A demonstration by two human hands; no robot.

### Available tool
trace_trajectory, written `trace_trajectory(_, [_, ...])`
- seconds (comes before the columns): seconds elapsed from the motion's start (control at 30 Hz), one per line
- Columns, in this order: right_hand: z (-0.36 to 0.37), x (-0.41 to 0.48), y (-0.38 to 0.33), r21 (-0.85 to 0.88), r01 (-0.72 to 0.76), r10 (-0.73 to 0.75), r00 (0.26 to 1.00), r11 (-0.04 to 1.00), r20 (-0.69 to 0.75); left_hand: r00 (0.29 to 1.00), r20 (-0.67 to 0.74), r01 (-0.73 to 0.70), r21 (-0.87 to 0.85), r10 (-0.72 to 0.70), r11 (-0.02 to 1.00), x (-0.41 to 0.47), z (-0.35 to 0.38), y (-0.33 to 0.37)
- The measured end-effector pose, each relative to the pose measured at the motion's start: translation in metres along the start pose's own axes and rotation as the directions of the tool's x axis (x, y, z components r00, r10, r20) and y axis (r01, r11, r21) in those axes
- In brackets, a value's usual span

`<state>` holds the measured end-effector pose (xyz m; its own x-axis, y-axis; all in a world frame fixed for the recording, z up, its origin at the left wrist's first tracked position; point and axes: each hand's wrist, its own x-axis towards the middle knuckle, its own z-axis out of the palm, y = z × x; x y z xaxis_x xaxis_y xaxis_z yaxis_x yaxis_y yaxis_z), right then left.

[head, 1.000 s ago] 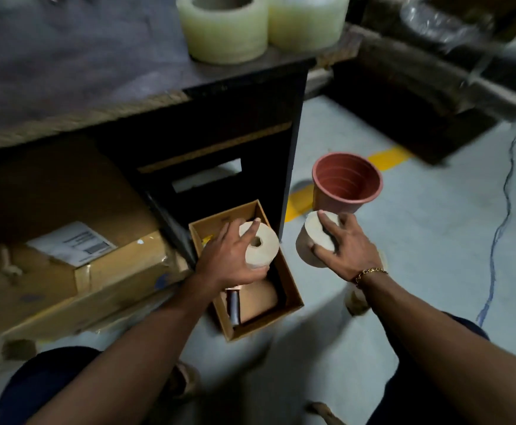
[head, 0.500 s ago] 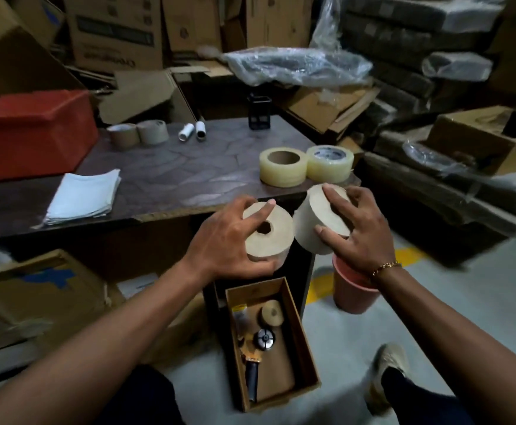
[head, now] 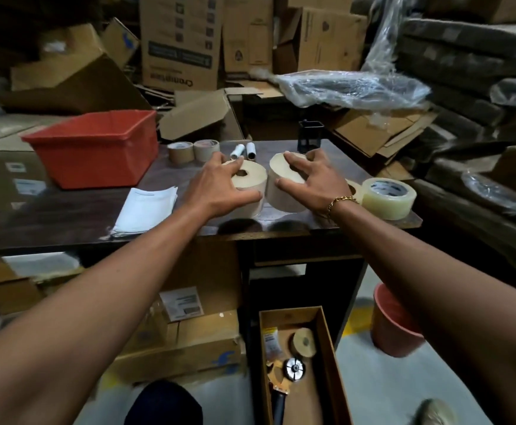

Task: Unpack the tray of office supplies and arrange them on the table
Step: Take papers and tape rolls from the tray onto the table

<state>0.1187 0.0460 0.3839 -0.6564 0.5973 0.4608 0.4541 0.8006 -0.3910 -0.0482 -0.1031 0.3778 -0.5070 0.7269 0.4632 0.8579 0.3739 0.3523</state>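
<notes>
I am holding one pale roll in each grip. My left hand (head: 220, 185) is spread over the top of the left roll (head: 249, 185), thumb down its near side, fingers curled over the far rim. My right hand (head: 312, 179) is clamping the right roll (head: 284, 187) the same way. The two rolls are touching side by side near the table's (head: 75, 210) front edge, toward its right end. Whether they are already resting on the top or hanging just above it, I cannot tell. I am gripping from above, I judge, so both can go down flat on their faces and not roll.

Just right of them, at the front right corner, a clear tape roll (head: 388, 197) is sitting with another half hidden behind my wrist. Two brown tape rolls (head: 194, 150) and two small white rolls (head: 244, 150) are lining the back edge, so like seems to be going with like. A paper stack (head: 146, 210) is lying at the front edge, a red bin (head: 94, 148) behind it.

The tray (head: 330, 363) is down on the floor, with a small roll (head: 304, 342) and a tape dispenser (head: 284, 375) waiting inside.
</notes>
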Motion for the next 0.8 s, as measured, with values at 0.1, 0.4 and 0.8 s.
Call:
trace_trajectory(0.1, [0.012,0.015,-0.002,-0.022,-0.038,0.038,0.999,0.999,0.017,0.997,0.042,0.059,0.028,-0.06,0.998,0.012,0.006,-0.003])
trace_trajectory(0.4, [0.025,0.02,-0.001,-0.407,0.138,-0.063,0.979,0.903,0.192,0.978,0.17,0.094,0.137,-0.117,0.986,0.013,0.029,-0.004])
trace_trajectory(0.8, [0.042,0.02,0.006,-0.398,0.163,-0.058,0.963,0.903,0.262,0.961,0.276,-0.069,0.227,0.004,0.971,0.012,0.031,0.004])
